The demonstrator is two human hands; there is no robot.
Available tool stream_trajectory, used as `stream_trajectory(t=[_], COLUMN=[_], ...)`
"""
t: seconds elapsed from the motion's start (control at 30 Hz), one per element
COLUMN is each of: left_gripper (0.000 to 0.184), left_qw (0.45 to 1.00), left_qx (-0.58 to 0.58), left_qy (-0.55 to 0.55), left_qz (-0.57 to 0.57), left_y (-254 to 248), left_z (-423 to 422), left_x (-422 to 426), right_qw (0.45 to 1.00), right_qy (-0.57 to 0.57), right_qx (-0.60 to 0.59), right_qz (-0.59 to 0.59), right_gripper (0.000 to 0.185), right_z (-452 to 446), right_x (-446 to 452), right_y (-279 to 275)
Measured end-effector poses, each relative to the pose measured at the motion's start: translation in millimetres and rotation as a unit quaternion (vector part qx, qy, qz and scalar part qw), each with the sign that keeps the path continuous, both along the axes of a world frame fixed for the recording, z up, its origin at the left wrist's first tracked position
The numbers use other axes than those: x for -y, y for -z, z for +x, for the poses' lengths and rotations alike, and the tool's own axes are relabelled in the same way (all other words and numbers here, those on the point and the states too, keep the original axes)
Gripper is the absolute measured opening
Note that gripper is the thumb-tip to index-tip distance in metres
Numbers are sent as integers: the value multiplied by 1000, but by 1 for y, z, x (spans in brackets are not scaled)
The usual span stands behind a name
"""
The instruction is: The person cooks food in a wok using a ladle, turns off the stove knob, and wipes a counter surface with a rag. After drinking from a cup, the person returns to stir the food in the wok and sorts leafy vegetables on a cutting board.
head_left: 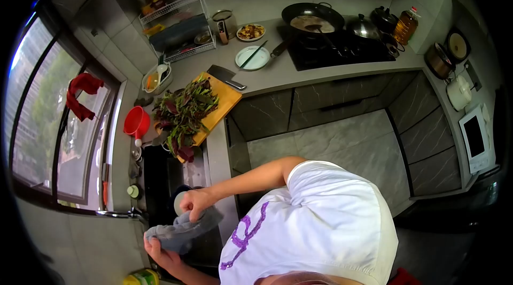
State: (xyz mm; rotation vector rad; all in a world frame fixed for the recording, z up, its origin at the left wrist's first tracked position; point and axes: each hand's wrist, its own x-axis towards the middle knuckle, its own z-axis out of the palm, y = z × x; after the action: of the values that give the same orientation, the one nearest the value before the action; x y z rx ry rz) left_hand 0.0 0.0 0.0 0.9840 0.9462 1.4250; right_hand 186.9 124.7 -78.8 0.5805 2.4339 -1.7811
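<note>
A grey cloth [184,231] is stretched between my two hands above the dark sink [165,170]. My right hand [196,202] is closed round the cloth's upper edge. My left hand [161,255] grips its lower left end, fingers partly covered by the folds. Behind my right hand, a white rounded dish [179,205] shows in the sink, mostly hidden by the hand and cloth. A metal faucet [120,214] reaches in from the left.
Leafy greens [184,111] lie on a wooden cutting board [227,98] beside a cleaver [222,75]. A red ladle-like scoop [137,121] stands by the window. Farther off are a white plate [251,60] with chopsticks and a wok [312,17] on the stove.
</note>
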Motion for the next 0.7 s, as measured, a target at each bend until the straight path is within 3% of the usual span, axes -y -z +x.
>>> stream_trajectory(t=[0.07, 0.1, 0.13, 0.17, 0.2, 0.23, 0.3, 0.33, 0.37, 0.43, 0.47, 0.5, 0.53, 0.57, 0.63, 0.67, 0.7], left_gripper=[24, 24, 22, 21, 19, 17, 16, 16, 16, 16, 15, 14, 12, 12, 14, 16, 17], left_qw=[996, 995, 997, 996, 999, 998, 992, 992, 995, 996, 998, 999, 999, 999, 998, 997, 995], left_qx=[55, 45, 27, 0, -2, -10, -24, -26, -29, -34, -13, 7, 23, 27, 47, 51, 55], left_qy=[-13, -9, 27, 62, 18, 52, 117, 120, 82, 44, 25, 6, 13, 14, 41, 52, 64], left_qz=[74, 84, 72, 65, 38, 31, 42, 42, 54, 65, 52, 38, 31, 15, -18, -37, -56], left_y=[-5, -15, -15, -20, -14, -16, -19, -22, -26, -29, -27, -24, -16, -4, 10, 12, 15], left_z=[18, 41, 58, 69, 82, 95, 111, 117, 124, 135, 140, 144, 148, 151, 179, 196, 214], left_x=[-13, -18, -21, -25, -31, -33, -38, -40, -41, -45, -49, -54, -60, -68, -72, -72, -72], right_qw=[976, 975, 933, 848, 793, 791, 945, 911, 910, 882, 881, 911, 867, 858, 847, 847, 841], right_qy=[72, 72, 131, 183, 209, 211, 150, 197, 200, 226, 229, 286, 318, 328, 388, 388, 431], right_qx=[-190, -200, -324, -442, -504, -505, -275, -350, -352, -247, -249, -293, -313, -311, -341, -341, -327], right_qz=[-76, -67, 80, 228, 270, 272, 99, 90, 90, 331, 330, 57, -220, -243, -125, -125, 29], right_gripper=[65, 65, 59, 53, 40, 40, 32, 23, 23, 18, 18, 18, 18, 15, 18, 18, 20], right_z=[10, 24, 35, 37, 35, 42, 62, 74, 86, 114, 127, 140, 153, 168, 182, 186, 187], right_x=[9, 13, 22, 29, 36, 37, 43, 47, 46, 38, 40, 42, 43, 45, 49, 50, 49], right_y=[-11, -20, -19, -21, -22, -22, -21, -22, -18, -6, -8, -10, -13, -23, -24, -13, 11])
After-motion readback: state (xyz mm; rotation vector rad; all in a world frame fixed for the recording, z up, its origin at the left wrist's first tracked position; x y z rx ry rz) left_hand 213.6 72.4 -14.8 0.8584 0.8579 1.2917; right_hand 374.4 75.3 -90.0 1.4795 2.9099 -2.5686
